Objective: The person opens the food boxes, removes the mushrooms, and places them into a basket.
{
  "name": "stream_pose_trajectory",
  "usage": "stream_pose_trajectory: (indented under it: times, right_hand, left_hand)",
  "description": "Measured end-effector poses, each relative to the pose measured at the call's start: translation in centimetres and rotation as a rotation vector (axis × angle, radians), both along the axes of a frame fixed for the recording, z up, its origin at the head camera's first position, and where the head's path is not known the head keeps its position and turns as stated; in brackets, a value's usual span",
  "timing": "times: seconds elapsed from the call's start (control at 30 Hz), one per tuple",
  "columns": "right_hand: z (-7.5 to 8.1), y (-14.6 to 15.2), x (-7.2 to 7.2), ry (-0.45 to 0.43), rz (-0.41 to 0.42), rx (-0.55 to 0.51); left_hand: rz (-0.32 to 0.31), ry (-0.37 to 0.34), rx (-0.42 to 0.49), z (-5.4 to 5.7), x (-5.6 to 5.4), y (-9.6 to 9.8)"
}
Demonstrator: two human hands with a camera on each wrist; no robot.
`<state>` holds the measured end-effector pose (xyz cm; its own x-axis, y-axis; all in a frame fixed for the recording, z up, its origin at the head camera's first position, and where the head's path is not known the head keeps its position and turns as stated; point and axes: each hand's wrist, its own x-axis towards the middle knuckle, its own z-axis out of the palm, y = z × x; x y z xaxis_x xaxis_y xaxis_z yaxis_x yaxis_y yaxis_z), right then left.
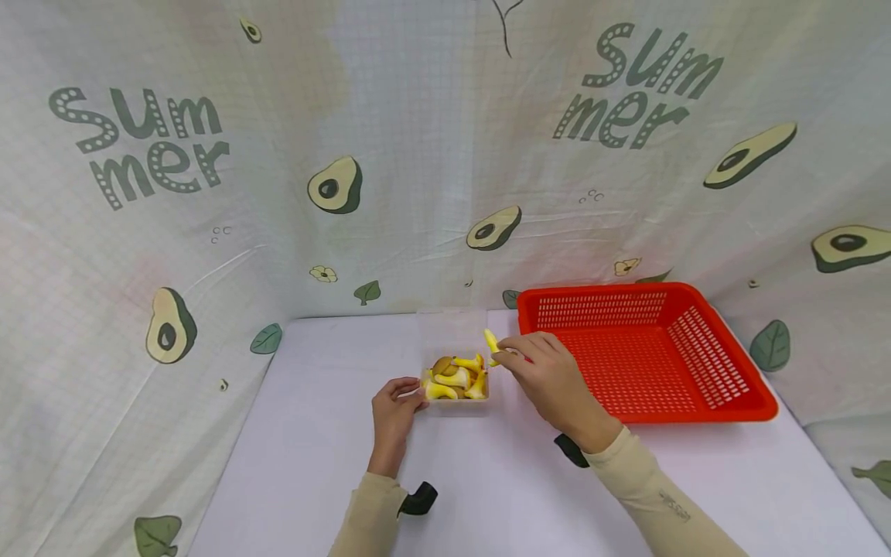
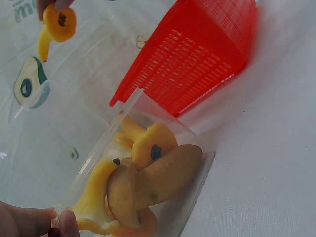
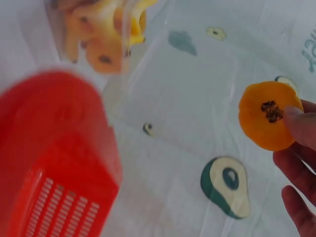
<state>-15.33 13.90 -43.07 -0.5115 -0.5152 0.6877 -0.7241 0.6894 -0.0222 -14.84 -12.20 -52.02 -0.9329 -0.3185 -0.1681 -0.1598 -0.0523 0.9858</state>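
Observation:
In the head view, my right hand (image 1: 550,379) pinches a small yellow crookneck squash (image 1: 491,346) by its side, above and right of a clear plastic box (image 1: 455,408). Its round orange end (image 3: 264,116), with a dark centre, faces the right wrist camera. The box holds several more yellow squash (image 1: 454,377) and brown oblong pieces (image 2: 163,180) resembling potatoes. My left hand (image 1: 395,414) grips the box's left edge between thumb and fingers; only the fingertips (image 2: 69,224) show in the left wrist view. Behind the box its clear lid (image 1: 452,329) stands open.
A red perforated plastic basket (image 1: 731,363) stands right of the box, near the back of the white table (image 1: 334,371). A pale curtain (image 1: 411,155) printed with avocados and lettering hangs behind and at both sides.

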Motion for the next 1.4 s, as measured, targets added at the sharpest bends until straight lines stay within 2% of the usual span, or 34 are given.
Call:
stream_pose_trajectory:
  times: [0.37, 0.63, 1.17, 1.4]
  right_hand:
    - [0.5, 5.2, -1.2, -0.019, -0.029, 0.02]
    - [0.6, 8.1, -2.8, -0.044, -0.005, 0.049]
    - [-0.7, 10.8, -7.1, -0.068, 0.115, 0.217]
    - [-1.9, 11.2, -8.4, -0.148, 0.115, 0.295]
  left_hand:
    - [0.007, 0.003, 0.01, -0.1, 0.0, 0.0]
    - [0.002, 0.011, 0.024, -0.1, 0.0, -0.2]
    - [0.003, -0.003, 0.016, 0.0, -0.1, -0.2]
    - [0.006, -0.006, 0.007, -0.1, -0.1, -0.1]
